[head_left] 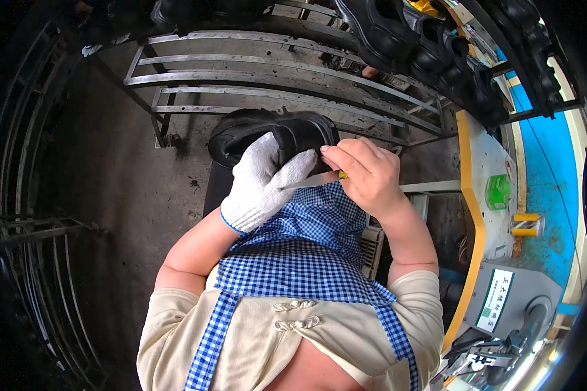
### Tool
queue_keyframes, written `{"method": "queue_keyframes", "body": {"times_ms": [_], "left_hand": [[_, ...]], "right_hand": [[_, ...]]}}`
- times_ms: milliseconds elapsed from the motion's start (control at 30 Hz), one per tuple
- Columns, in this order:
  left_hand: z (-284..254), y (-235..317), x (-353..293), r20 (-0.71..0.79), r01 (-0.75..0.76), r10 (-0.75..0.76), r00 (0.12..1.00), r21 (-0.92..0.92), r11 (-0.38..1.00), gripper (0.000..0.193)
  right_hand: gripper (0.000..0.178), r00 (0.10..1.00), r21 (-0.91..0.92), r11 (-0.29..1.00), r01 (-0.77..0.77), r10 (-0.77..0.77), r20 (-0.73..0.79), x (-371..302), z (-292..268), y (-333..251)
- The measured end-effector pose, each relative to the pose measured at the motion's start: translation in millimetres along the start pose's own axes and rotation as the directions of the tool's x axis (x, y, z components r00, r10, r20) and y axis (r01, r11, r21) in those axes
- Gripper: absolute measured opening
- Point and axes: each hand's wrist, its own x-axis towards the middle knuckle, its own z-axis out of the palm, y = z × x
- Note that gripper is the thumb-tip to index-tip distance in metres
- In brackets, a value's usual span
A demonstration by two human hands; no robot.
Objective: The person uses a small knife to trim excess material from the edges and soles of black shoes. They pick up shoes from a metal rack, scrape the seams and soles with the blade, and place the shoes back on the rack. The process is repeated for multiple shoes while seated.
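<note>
Holding the black shoe [310, 130]: left hand [259, 177], in a white knit glove, has a firm grasp on the upper, right beside the foot opening.
Bare right hand [366, 173]: fingers curled round a narrow pale strip [310, 182] with a yellow bit [343, 174] at the hand end, fingertips up at the shoe's edge. Might be a blade, honestly can't tell from this angle.
Shoe spot: out in front of the lap, just past the far end of the blue checked apron [287, 260], on the near side of the low metal rack [169, 79].
Slip risk: if that strip has a sharp edge, it lies awfully near the gloved fingers, so a skid by the right hand could nick the knit or scuff the upper.
Drop risk: the shoe looks to rely a lot on the left hand, so a loosened hold could let it roll off, I reckon.
Floor [143, 163]: dark, grubby, dotted with little scraps.
Shelving up right: a row of more black shoes [424, 45], pretty crammed.
Left side: thin-barred racking [36, 234], half lost in shadow.
Workbench [466, 153] on the right: yellow edging, green container [498, 191], yellow-ended spool [527, 225], grey machine [528, 283] nearer the body, blue panel [535, 150] behind.
</note>
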Motion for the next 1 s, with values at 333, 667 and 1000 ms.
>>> {"method": "queue_keyframes", "body": {"times_ms": [333,667,1000], "left_hand": [[-1.8,-1.4,-3.6,0.006,0.136,-0.137,0.991,-0.137,0.981,0.025],[-6.7,6.8,-2.0,0.097,0.237,-0.225,0.969,-0.128,0.963,0.031],[-8.3,16.4,-0.3,0.131,0.338,-0.318,0.939,-0.172,0.925,0.033]], "right_hand": [[0.033,0.998,0.246,0.969,-0.004,0.018,-0.058,-6.6,8.6,14.5],[0.021,0.98,0.496,0.845,-0.199,0.168,0.107,-9.1,-2.4,13.6],[0.014,0.966,0.629,0.734,-0.257,0.2,0.161,-7.8,-0.8,22.1]]}}
